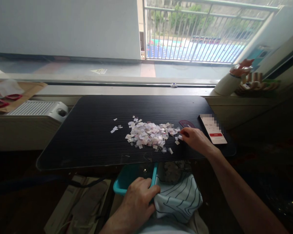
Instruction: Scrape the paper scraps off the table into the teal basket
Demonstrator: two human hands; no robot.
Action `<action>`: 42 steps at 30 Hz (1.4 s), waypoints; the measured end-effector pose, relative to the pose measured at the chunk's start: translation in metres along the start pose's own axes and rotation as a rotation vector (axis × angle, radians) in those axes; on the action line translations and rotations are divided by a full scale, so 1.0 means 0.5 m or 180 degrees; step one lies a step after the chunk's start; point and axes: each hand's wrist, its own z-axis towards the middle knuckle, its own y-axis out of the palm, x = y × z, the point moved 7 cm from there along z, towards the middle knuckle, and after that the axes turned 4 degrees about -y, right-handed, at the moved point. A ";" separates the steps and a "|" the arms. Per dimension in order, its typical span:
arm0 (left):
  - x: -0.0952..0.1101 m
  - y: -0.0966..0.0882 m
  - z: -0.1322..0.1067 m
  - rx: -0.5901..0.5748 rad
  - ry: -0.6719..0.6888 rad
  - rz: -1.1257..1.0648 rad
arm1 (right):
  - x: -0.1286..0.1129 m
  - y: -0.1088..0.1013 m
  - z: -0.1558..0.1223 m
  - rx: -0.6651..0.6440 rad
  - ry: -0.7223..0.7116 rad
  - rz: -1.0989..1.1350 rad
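A loose heap of small white paper pieces (148,133) lies in the middle of the dark tabletop (88,130). At the heap's right edge is my right hand (196,139), its fingertips pinched together by a few stray pieces; what they hold is too small to make out. Just beyond those fingers lies a dark purple, fan-shaped flat thing (187,123), partly covered by the hand. Below the table's front edge my left hand (140,198) is closed over the rim of a teal plastic basin (119,185). Most of the basin's inside is in shadow.
A phone (213,130) with a timer showing lies at the table's right side. Red-handled scissors (5,100) rest on brown paper at far left, near a white radiator (39,109). A white vase (227,85) stands on the windowsill. Striped cloth (178,198) covers my lap.
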 end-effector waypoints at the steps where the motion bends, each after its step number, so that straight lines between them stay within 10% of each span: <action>1: -0.001 0.000 -0.001 -0.0007 -0.0025 -0.0004 | 0.004 -0.004 -0.001 0.0008 -0.0031 -0.0011; 24: -0.007 0.006 0.008 -0.0109 -0.0019 0.0039 | -0.016 0.022 0.004 -0.0166 -0.0156 0.0451; 42: -0.007 0.006 0.010 -0.0158 -0.0065 0.0051 | 0.062 0.027 -0.052 0.0089 0.0253 0.1689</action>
